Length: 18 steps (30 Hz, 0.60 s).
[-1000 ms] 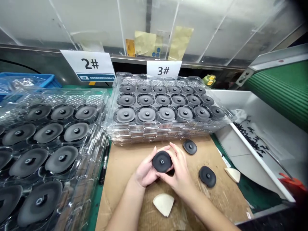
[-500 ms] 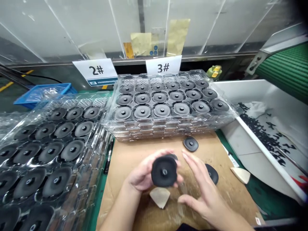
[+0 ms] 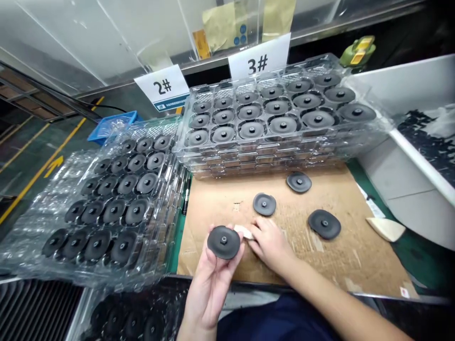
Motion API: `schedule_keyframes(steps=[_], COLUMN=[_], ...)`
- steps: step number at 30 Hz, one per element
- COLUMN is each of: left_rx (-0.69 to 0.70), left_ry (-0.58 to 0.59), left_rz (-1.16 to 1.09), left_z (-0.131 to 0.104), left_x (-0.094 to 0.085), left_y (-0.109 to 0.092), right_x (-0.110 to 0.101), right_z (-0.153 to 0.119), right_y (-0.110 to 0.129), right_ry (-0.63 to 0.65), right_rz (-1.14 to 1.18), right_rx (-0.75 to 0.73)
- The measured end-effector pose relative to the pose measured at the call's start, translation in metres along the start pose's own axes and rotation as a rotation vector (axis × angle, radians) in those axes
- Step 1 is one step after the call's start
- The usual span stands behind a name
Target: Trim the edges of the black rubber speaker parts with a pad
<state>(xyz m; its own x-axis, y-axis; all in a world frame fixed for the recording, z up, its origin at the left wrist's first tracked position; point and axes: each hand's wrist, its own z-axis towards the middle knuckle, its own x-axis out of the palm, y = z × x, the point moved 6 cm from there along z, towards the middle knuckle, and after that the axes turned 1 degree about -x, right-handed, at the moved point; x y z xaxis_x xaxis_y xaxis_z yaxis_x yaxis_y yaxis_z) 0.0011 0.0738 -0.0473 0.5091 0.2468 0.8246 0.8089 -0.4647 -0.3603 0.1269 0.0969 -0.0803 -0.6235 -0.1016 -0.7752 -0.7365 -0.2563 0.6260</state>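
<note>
My left hand point(image 3: 213, 279) holds a black rounded disc point(image 3: 223, 242) by its edges, its small central knob facing up. Just right of it, my right hand point(image 3: 270, 244) pinches a small pale wedge-shaped pad point(image 3: 243, 232) close to the disc's edge. Three more discs lie on the brown cardboard point(image 3: 220, 199): one just beyond my right hand point(image 3: 264, 204), one near the stacked trays point(image 3: 299, 182) and one to the right point(image 3: 324, 224).
Clear trays of discs stand stacked at the back point(image 3: 249, 156) and left point(image 3: 167, 189). Signs "2#" point(image 3: 162, 87) and "3#" point(image 3: 259, 59) stand behind. At right are a second pale pad point(image 3: 386, 228) and a white bin point(image 3: 423, 161) of black scraps.
The view has swung left and down. My right hand has come in from open beside the disc and taken hold of the pale pad. My left hand still holds the disc.
</note>
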Motion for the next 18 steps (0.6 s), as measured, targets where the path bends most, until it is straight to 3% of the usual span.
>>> schedule_keyframes(steps=[7, 10, 12, 14, 18], left_rx=[0.039, 0.09, 0.117, 0.083, 0.069], left_ry=[-0.129, -0.132, -0.118, -0.116, -0.135], left_rz=[0.091, 0.172, 0.213, 0.23, 0.298], left_z=[-0.016, -0.017, -0.016, -0.016, -0.02], left_x=[0.0, 0.0, 0.002, 0.005, 0.015], left_y=[0.009, 0.013, 0.017, 0.021, 0.019], right_x=[-0.02, -0.05, -0.076, -0.098, -0.105], right_z=[-0.023, -0.021, -0.016, -0.012, -0.01], right_y=[0.005, 0.012, 0.031, 0.061, 0.099], right_ry=[0.035, -0.041, -0.116, -0.141, 0.149], right_rz=[0.227, 0.273, 0.312, 0.391, 0.408], right_rx=[-0.081, 0.002, 0.014, -0.116, -0.227])
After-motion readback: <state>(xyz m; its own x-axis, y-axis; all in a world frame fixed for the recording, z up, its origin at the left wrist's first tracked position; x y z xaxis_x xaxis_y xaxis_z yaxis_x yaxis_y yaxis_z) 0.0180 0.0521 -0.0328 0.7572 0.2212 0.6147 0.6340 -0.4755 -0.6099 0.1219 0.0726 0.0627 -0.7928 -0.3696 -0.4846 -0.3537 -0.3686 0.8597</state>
